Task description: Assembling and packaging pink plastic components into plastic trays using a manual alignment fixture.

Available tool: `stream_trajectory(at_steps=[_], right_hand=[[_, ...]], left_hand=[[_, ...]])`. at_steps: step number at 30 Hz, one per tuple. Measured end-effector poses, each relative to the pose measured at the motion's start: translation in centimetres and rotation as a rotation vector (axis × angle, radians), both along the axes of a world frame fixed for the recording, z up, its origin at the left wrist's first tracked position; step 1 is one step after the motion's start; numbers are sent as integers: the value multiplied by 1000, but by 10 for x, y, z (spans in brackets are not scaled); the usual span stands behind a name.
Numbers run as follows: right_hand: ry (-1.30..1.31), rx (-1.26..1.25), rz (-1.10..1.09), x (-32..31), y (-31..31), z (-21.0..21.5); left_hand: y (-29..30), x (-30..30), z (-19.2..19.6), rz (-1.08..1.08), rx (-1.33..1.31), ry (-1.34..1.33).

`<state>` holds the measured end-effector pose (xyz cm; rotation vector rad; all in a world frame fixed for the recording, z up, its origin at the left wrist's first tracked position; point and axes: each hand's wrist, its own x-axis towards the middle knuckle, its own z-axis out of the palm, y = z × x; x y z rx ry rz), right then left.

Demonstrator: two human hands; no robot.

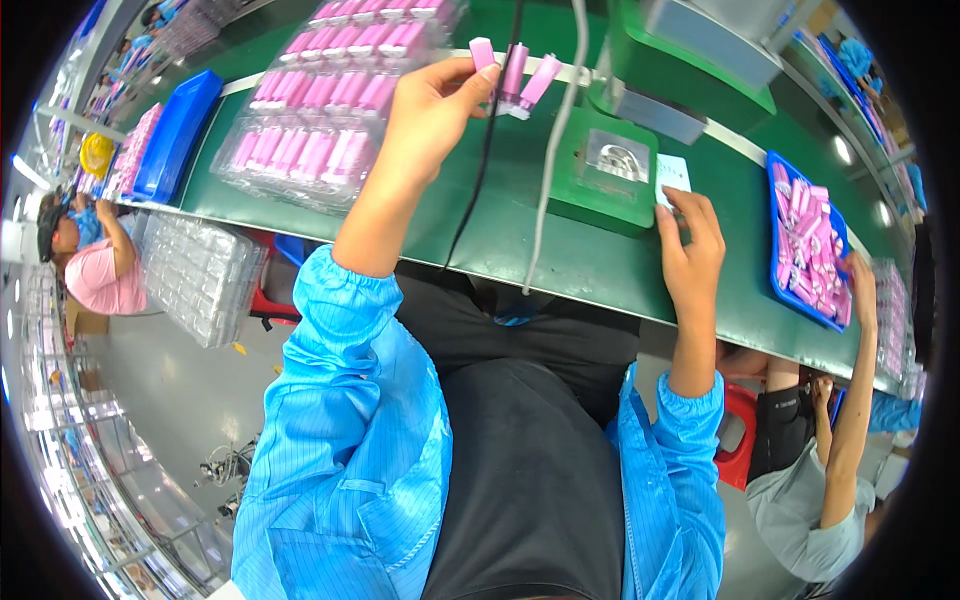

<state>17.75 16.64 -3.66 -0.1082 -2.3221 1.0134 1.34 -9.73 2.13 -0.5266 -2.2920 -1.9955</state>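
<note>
Between thumb and fingers, my left hand (436, 105) pinches a small pink block (483, 52) with a white end. Close beside it, more pink blocks (514, 70) with white ends lie on the green table (470, 225), partly behind a black cable. My right hand (692, 245) is low over the table with fingers apart. Its fingertips meet the lower end of a flat, pale card-like piece (672, 172) with dark marks; I see no firm grip on it. Left of that piece is a green box-shaped fixture (606, 190) with a clear-covered metal part on top.
Stacked clear trays (335, 95) of pink blocks stand at left, near a blue bin (178, 135). Black and grey cables (556, 140) hang across the front. A larger green machine (680, 60) stands behind. At right, a co-worker's arm (858, 370) reaches to a blue tray (778, 250) of pink blocks.
</note>
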Motion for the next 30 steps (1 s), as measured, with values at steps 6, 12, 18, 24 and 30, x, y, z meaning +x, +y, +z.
stream_trajectory(at_steps=[6, 12, 18, 24, 30], right_hand=[[52, -38, 75, -20, -11, 25], [-16, -189, 264, -61, 0, 37], [65, -130, 316, -52, -3, 36], [122, 116, 301, -50, -3, 36], [139, 100, 306, -56, -4, 23]], left_hand=[[53, 3, -22, -262, 236, -238], [87, 19, -35, -350, -46, -101], [81, 28, -30, -326, -127, 208], [78, 28, -42, -230, -268, 507], [75, 28, -38, -242, -189, 544]])
